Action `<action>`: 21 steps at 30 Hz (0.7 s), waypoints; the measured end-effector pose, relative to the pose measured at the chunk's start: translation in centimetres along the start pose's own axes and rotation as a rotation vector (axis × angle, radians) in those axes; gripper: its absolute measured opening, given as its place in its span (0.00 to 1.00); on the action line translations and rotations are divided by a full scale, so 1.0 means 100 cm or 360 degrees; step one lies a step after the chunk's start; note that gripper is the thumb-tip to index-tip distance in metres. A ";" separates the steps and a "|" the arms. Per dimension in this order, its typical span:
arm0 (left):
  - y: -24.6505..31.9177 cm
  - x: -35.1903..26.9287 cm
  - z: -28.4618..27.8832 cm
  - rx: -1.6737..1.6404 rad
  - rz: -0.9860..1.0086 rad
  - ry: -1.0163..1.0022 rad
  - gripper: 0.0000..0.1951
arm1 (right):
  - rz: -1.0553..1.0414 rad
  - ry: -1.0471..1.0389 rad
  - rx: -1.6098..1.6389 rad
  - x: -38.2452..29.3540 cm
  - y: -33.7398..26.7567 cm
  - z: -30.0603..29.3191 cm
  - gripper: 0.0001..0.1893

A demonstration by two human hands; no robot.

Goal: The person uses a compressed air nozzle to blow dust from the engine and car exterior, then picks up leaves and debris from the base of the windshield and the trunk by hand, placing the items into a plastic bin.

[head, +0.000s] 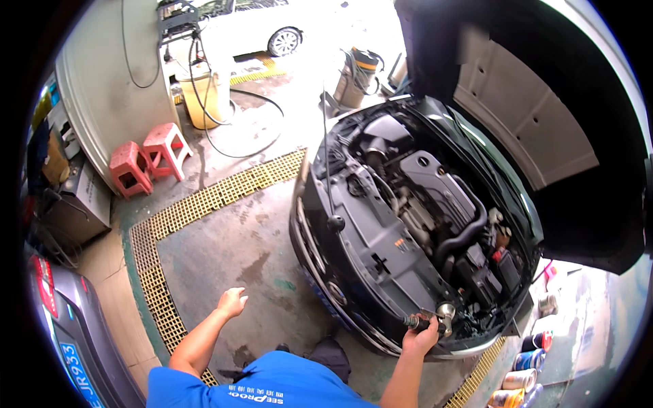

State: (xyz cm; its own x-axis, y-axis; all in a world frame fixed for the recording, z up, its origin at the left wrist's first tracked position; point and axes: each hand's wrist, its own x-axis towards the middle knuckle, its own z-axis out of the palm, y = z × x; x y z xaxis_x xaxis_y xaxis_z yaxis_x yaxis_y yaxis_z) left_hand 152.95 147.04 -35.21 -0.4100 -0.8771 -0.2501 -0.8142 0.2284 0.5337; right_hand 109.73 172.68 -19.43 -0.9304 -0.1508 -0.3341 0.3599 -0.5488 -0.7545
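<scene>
My right hand (422, 336) is closed around the dark body of a handheld air tool (421, 322) with a round metallic part at its far end. It is over the front corner of a dark car's engine bay. My left hand (232, 302) is held out over the floor to the left of the car, fingers partly curled, with nothing seen in it. Beyond the car's front panel (357, 224), the engine cover (438, 188) and a thick black hose (477, 219) are exposed. The raised hood (525, 117) stands at the upper right.
A yellow floor grating (229, 188) runs across the floor. Red plastic stools (166, 148), a yellow bin (204, 102) with a looping hose and a vacuum cleaner (357, 76) stand farther off. Another car's rear (81, 326) is at lower left. Several cans (528, 359) line the lower right.
</scene>
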 end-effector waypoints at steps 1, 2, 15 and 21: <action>-0.015 0.012 -0.017 -0.0019 -0.0003 0.0050 0.20 | 0.0002 -0.0022 0.0030 -0.001 0.019 0.024 0.09; -0.032 0.019 -0.029 -0.0036 -0.0021 0.0084 0.20 | -0.0004 -0.0105 -0.0016 -0.003 0.037 0.048 0.09; -0.220 0.171 -0.124 -0.0352 -0.0701 0.0010 0.20 | 0.0057 -0.0448 -0.0074 0.020 0.252 0.379 0.13; -0.390 0.068 -0.150 0.0098 -0.1402 -0.0557 0.20 | 0.0081 -0.0481 -0.0129 0.010 0.366 0.524 0.14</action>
State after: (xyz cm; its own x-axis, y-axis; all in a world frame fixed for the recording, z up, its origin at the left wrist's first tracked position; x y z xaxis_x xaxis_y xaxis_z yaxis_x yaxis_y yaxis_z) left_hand 188.10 125.85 -45.59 0.2699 -0.5704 -0.7758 -0.9056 -0.4241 -0.0032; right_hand 118.29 109.34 -17.75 -0.8853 -0.4204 -0.1987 0.3994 -0.4690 -0.7877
